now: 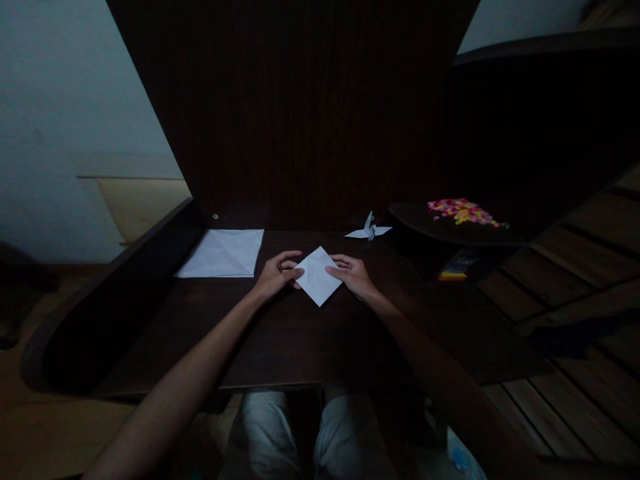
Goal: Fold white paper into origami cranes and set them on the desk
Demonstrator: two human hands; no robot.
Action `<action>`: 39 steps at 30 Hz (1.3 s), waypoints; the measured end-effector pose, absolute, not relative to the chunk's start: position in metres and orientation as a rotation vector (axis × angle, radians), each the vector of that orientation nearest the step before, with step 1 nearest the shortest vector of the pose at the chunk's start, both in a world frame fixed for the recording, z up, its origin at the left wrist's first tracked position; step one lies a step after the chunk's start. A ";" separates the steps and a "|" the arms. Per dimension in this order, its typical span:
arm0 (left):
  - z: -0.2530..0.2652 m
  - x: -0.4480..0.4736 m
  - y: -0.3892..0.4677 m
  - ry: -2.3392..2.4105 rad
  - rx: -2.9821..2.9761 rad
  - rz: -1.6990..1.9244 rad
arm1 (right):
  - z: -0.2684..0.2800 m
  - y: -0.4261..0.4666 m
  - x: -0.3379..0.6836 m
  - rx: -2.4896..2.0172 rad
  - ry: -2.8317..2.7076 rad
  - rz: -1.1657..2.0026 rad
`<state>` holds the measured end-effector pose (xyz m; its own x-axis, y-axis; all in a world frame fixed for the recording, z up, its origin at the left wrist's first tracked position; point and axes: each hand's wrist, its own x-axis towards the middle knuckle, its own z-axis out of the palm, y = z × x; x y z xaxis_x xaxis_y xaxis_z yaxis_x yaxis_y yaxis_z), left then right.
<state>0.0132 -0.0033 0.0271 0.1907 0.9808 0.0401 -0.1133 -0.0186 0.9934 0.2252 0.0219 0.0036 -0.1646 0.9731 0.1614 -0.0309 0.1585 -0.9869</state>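
One paper crane (371,233) looks finished from here, left hand (275,274) and right hand (356,274) pinching a seemingly part-folded diamond (319,285), larger white paper (225,255) lying flat.

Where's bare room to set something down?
Bare desk lies nearer than the paper square, between the forearms, and in front of the white sheets. Crowded: the middle, where left hand and right hand hold the square; back right, paper crane near the shelf.

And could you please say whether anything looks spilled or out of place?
Nothing clearly stands out: the folded paper looks intact, the origami crane sits upright, and the small colourful pieces, though loosely heaped, lie on the side shelf.
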 end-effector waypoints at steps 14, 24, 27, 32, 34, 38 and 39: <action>0.021 0.009 0.000 1.023 1.400 1.165 | 0.011 0.015 0.224 -0.939 -1.350 1.301; 0.023 0.010 -0.001 1.093 1.426 1.225 | 0.009 0.015 0.222 -0.938 -1.335 1.339; 0.022 0.009 0.000 1.104 1.412 1.230 | 0.008 0.015 0.223 -0.948 -1.349 1.325; 0.019 0.010 0.002 1.084 1.343 1.196 | 0.008 0.016 0.224 -0.951 -1.375 1.247; 0.019 0.011 0.002 1.101 1.359 1.197 | 0.009 0.016 0.224 -0.956 -1.356 1.272; 0.020 0.011 0.002 1.118 1.322 1.213 | 0.012 0.013 0.225 -0.928 -1.325 1.367; 0.020 0.011 0.002 1.106 1.303 1.212 | 0.013 0.012 0.225 -0.929 -1.327 1.379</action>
